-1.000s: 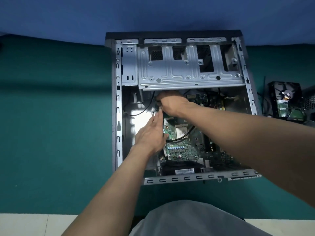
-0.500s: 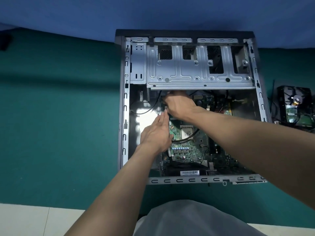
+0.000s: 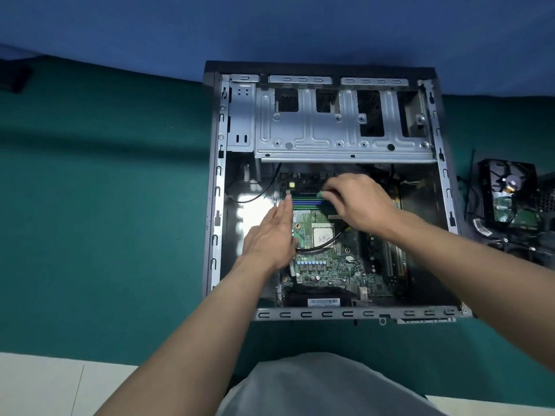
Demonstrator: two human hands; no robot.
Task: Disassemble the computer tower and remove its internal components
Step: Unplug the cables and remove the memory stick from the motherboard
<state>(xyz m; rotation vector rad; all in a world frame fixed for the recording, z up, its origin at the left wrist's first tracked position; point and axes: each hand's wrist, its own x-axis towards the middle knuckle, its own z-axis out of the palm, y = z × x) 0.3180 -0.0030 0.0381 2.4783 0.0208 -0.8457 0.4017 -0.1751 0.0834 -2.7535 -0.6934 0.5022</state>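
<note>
While one computer tower [image 3: 216,205] lies open, long axis near-to-far, the left hand [image 3: 270,235], fingers straight, touches the memory slots [image 3: 306,202]; the right hand [image 3: 360,202] pinches one green memory module [image 3: 320,193].

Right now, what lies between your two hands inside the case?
Head view: the blue and green memory slots span the gap between left hand and right hand.
</note>
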